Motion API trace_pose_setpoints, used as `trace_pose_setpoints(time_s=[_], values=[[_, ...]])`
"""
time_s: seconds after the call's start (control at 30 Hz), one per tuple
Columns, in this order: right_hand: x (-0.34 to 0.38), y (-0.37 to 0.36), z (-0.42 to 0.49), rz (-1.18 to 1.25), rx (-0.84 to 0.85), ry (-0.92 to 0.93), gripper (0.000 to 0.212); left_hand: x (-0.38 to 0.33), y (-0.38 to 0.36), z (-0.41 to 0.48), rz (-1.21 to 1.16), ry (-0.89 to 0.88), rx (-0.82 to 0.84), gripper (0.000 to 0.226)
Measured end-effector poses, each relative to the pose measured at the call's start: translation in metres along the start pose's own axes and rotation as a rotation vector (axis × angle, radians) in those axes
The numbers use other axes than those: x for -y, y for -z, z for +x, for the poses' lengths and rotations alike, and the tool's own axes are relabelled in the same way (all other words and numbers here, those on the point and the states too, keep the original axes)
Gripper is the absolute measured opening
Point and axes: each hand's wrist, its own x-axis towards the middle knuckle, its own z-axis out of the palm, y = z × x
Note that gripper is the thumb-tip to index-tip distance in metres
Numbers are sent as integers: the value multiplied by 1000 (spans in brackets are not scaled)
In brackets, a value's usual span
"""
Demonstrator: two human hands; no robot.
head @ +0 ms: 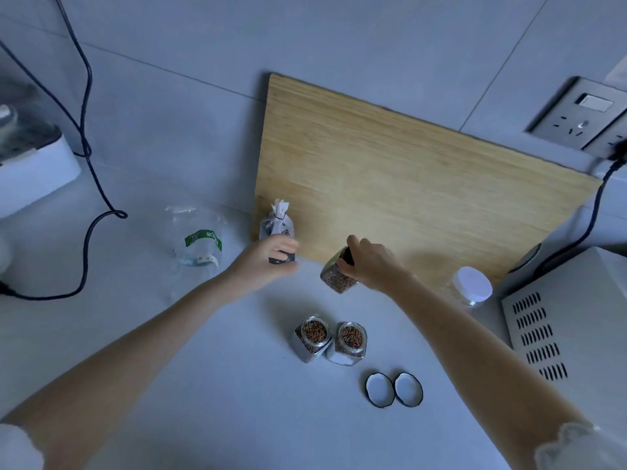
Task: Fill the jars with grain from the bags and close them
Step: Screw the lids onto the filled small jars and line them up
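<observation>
My left hand [268, 261] holds the lower part of a small tied grain bag [277, 225] standing by the left foot of the wooden board. My right hand [371, 262] grips the black lid of a grain-filled glass jar [336, 276], which is tilted. Two open jars full of brown grain [314, 337] [351, 340] stand side by side nearer to me. Two loose lids [380, 390] [409, 390] lie upside down on the counter to their right.
A wooden board [407, 178] leans against the wall. A clear plastic bag with a green label [198, 239] lies at the left. A white-lidded clear jar [471, 286] stands beside a metal appliance [570, 317]. Black cables [88, 205] cross the counter at the left.
</observation>
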Motion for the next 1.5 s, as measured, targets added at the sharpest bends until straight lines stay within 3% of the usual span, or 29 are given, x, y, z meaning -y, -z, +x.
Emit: trace_pose_setpoints(time_s=[0.2, 0.43, 0.57, 0.7, 0.77, 0.87, 0.93, 1.0, 1.1, 1.23, 1.33, 1.4, 1.5], values=[[-2, -60, 46, -78, 161, 79, 49, 23, 17, -4, 115, 39, -35, 28], [1, -79, 68, -99, 144, 101, 53, 33, 9, -5, 139, 106, -42, 28], [-4, -73, 53, 138, 141, -68, 63, 49, -3, -10, 122, 182, 9, 30], [-23, -84, -8, 437, 22, -362, 38, 79, -30, -23, 219, 271, 120, 60], [-35, -99, -54, 395, 123, -464, 40, 92, -50, -30, 375, 261, 163, 76], [-32, -121, -105, 332, 411, -385, 51, 102, -89, -43, 584, 278, 42, 88], [-23, -134, -125, 251, 501, -330, 66, 100, -113, -51, 533, 289, -53, 81], [-15, -145, -134, 151, 476, -320, 70, 102, -129, -53, 476, 271, -132, 72], [-9, -154, -139, 138, 387, -363, 58, 106, -138, -44, 452, 231, -211, 66], [-14, -140, -147, 474, 220, -602, 46, 106, -139, -43, 351, 189, -234, 50], [-17, -108, -152, 932, -161, -830, 33, 108, -132, -50, 313, 148, -268, 45], [-8, -82, -151, 1348, -341, -826, 34, 102, -124, -56, 311, 126, -292, 47], [18, -50, -142, 1685, -365, -631, 45, 79, -112, -65, 350, 52, -253, 49]])
